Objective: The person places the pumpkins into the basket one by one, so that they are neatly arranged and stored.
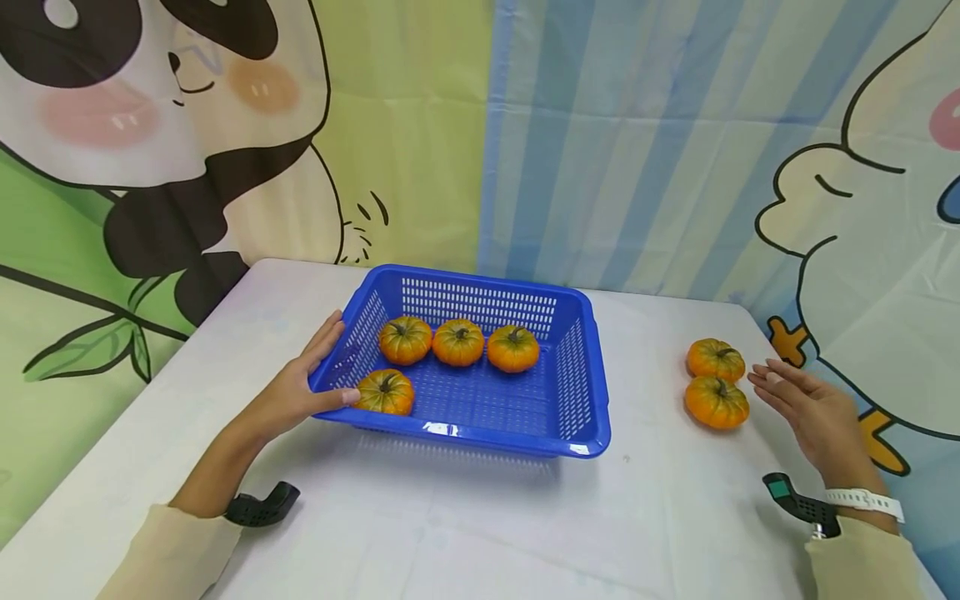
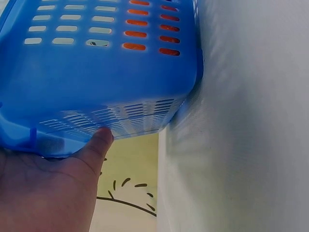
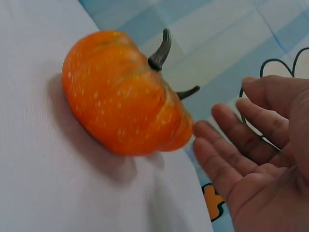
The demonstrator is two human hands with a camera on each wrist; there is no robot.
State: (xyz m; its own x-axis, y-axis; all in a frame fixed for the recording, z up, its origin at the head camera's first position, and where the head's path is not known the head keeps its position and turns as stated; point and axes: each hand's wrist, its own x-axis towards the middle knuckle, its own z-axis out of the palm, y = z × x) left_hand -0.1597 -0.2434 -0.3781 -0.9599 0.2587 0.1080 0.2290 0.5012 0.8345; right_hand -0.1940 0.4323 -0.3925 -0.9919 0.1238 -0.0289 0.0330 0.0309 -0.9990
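A blue plastic basket (image 1: 487,433) with slotted walls stands on the white table. Inside it, three small orange pumpkins (image 1: 458,342) line up near the back wall, and another pumpkin (image 1: 385,392) sits in the front left corner. My left hand (image 1: 296,392) grips the basket's left rim, thumb over the edge beside that corner pumpkin; the left wrist view shows a finger against the outer wall. To the right, two more pumpkins (image 1: 717,402) touch each other on the table. Just right of them my right hand (image 1: 810,408) is held with loosely extended fingers, holding nothing.
White cloth covers the table (image 1: 480,533). Behind it hangs a printed curtain (image 1: 637,150) with a panda and a white cartoon figure. A black device is strapped at each wrist, and a white band (image 1: 862,500) circles the right one.
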